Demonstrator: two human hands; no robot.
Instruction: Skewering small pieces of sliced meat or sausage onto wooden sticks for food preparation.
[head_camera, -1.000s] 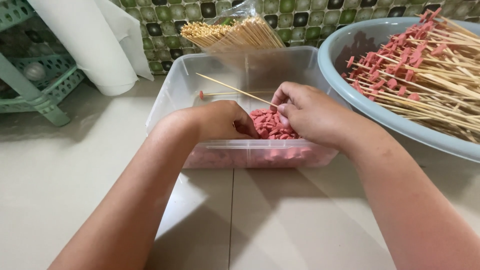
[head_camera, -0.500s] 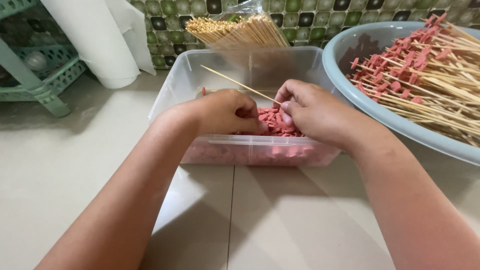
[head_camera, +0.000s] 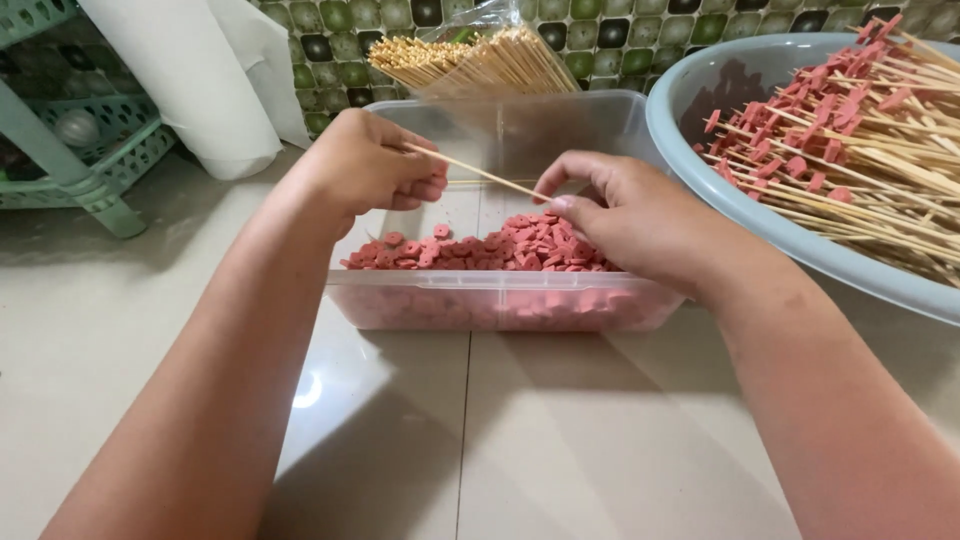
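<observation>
— What has the left hand (head_camera: 375, 165) got?

— A thin, pale bamboo skewer (head_camera: 475, 172), pinched in curled fingers closed around one end. The right hand (head_camera: 615, 215) meets the other end, thumb and forefinger closed near its tip; whether they pinch the stick itself or a slice on it, I cannot tell.

— Which way does the skewer run?

— Its long axis lies nearly level, slanting slightly down from the left hand to the right, above the clear rectangular plastic tub (head_camera: 500, 295).

— Anything different from half a second ago?

— Both hands have lifted and drawn apart; earlier they were close together, low over the slices, with the skewer angled up toward the wall.

— And the containers?

— The tub holds a heap of small round pink sausage slices (head_camera: 480, 250) along its near side. To the right, a pale blue round plastic basin (head_camera: 690, 150) is piled with skewers already carrying pink pieces (head_camera: 850, 140). Behind the tub, a bundle of bare bamboo sticks (head_camera: 470, 60) lies in a clear bag against the tiled wall.
</observation>
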